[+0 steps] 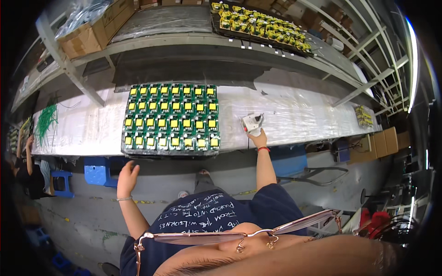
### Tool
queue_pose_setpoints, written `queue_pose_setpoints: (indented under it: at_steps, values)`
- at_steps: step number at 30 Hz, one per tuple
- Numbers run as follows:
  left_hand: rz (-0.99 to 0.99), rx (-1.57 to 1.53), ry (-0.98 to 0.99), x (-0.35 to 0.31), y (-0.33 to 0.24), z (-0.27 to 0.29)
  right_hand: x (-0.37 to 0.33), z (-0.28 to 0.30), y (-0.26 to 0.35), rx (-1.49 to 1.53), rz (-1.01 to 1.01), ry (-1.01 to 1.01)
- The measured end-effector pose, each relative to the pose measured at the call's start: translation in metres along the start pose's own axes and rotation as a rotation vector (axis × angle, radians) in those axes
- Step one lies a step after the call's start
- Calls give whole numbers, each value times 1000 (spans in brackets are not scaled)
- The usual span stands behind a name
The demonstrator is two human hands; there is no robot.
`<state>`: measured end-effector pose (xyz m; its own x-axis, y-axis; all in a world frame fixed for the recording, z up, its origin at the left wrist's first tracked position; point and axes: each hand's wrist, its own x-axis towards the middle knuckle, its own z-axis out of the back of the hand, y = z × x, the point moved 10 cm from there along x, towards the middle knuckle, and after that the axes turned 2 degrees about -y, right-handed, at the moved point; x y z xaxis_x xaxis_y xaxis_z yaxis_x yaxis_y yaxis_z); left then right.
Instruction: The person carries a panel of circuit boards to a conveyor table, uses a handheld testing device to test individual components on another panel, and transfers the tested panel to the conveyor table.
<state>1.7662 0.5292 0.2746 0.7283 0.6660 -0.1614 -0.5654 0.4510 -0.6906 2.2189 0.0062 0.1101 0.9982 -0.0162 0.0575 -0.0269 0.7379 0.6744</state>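
Several green circuit boards (164, 106), each with a yellow block-shaped part, stand in tight rows on a dark tray (171, 155) at the table's near edge. My right hand (258, 139) is closed on a small white handheld device (252, 122) with a red spot on its side, right of the boards; its exact kind I cannot make out. Off the tray's near left corner is my left hand (129, 174), in front of the table edge. Its fingers are apart and hold nothing, and it does not touch the boards.
A raised shelf (184, 40) on metal posts runs behind the table, bearing a tray of yellow parts (262, 27) and a cardboard box (87, 39). Green strips (47, 120) lie at the left, near another person (32, 172). Blue stools (99, 171) stand below; cartons (382, 143) at right.
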Motion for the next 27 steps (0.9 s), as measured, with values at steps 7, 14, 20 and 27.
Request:
queue_pose_setpoints:
  at_steps: [7,14,20,27]
  values:
    - [7,126,-73,71,-71,-33,64,-11,31,132,92,-64]
    - [157,120,237,120,-123,-86,83,-28,25,111,-138,-63]
    - [-55,137,224,160,-158,-99,87,-19,40,-219,-286,-165]
    - [-275,146,203,180,-215,-118,77,-30,5,618,-406,-27]
